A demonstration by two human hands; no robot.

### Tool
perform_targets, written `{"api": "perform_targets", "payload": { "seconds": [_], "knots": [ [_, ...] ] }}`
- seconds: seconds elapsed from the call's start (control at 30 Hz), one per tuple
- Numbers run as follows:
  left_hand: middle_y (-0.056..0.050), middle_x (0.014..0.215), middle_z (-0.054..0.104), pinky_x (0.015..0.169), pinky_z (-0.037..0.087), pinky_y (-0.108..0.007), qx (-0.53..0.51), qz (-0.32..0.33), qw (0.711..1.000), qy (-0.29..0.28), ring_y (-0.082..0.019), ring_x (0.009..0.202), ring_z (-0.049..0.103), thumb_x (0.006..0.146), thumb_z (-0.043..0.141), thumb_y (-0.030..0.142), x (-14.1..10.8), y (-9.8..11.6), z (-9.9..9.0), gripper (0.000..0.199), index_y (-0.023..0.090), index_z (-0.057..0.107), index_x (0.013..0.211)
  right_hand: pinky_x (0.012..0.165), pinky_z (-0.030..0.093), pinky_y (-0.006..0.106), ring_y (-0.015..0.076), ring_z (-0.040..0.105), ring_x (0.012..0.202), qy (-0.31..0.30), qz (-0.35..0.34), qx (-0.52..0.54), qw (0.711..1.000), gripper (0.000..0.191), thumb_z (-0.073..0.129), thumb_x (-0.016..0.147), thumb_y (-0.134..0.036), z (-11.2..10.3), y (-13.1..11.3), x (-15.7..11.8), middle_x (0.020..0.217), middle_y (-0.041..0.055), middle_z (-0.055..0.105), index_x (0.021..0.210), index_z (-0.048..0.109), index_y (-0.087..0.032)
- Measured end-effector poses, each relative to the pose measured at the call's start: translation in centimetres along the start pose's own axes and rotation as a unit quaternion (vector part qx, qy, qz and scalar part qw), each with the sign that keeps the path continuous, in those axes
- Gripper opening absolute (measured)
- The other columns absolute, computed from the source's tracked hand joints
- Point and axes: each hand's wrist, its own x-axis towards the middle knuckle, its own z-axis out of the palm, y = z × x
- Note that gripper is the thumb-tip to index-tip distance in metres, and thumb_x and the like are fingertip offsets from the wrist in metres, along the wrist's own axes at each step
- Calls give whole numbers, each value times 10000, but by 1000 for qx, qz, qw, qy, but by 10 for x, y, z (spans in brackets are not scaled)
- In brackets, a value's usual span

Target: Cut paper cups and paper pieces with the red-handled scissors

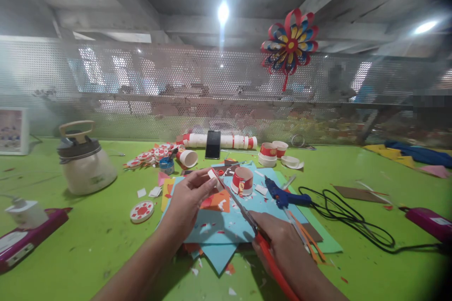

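Note:
My left hand (pixel 190 195) pinches a small strip of red and white paper (pixel 212 174) above the blue sheets. Around the orange handles of a pair of scissors (pixel 269 256) my right hand (pixel 282 235) is closed. The scissor blades point up and left, their tips close to the strip; whether they touch it I cannot tell. Just beyond the blades stands a red and white paper cup (pixel 242 180). Light blue paper (pixel 208 225) lies under both hands, scattered with red and white scraps. An orange piece of paper (pixel 215 201) rests beside my left hand.
A blue glue gun (pixel 282 193) with a black cable lies to the right. At left are a large water bottle (pixel 84 169), a decorated white disc (pixel 141 211) and a purple power strip (pixel 35 240). A phone (pixel 213 144) leans on a white tube (pixel 236 142) at the back.

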Motion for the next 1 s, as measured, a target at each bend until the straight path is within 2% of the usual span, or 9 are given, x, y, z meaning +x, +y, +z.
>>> {"api": "perform_targets", "payload": {
  "seconds": [0.17, 0.3, 0.47, 0.6, 0.77, 1.0],
  "knots": [
    [-84, 901, 721, 796, 543, -336, -2, -9, 1000, 6, -201, 822, 677, 637, 819, 213, 1, -1, -1, 306, 146, 698, 910, 718, 471, 345, 236, 620, 768, -2, -1, -8, 1000, 313, 448, 775, -113, 0, 1, 0, 838, 78, 685, 996, 662, -171],
    [-107, 945, 704, 761, 559, -384, -16, -28, 999, -19, -209, 789, 670, 683, 791, 258, 3, 0, -6, 337, 142, 683, 980, 744, 481, 344, 241, 630, 813, 0, 5, -24, 1000, 345, 453, 781, -125, -1, 2, -1, 883, 80, 697, 1047, 664, -190],
    [-108, 913, 703, 751, 562, -384, -12, -24, 999, -31, -201, 761, 665, 703, 775, 275, 4, 3, -11, 269, 130, 690, 913, 819, 477, 387, 265, 627, 913, -20, 10, -22, 1000, 373, 447, 836, -197, -3, 4, -1, 991, 123, 695, 1148, 649, -162],
    [-97, 896, 697, 760, 558, -387, -9, -22, 999, -33, -199, 766, 661, 705, 774, 260, 3, 2, -11, 255, 134, 683, 908, 887, 452, 403, 274, 603, 1014, -32, 26, -26, 999, 423, 446, 835, -179, -3, 4, -1, 1107, 145, 667, 1221, 616, -149],
    [-90, 898, 690, 769, 555, -387, -11, -14, 999, -32, -189, 767, 653, 721, 763, 250, 4, -1, -10, 243, 139, 680, 919, 852, 463, 402, 275, 601, 968, -34, 29, -16, 999, 400, 453, 839, -182, -4, 1, 0, 1022, 137, 671, 1197, 628, -140],
    [-94, 950, 699, 748, 559, -350, -10, -3, 1000, -25, -199, 808, 667, 696, 781, 238, 3, 0, -7, 252, 154, 689, 915, 849, 460, 414, 282, 598, 965, -46, 37, -24, 998, 398, 456, 860, -201, -7, 0, 0, 1021, 148, 664, 1217, 621, -138]
  ]
}}
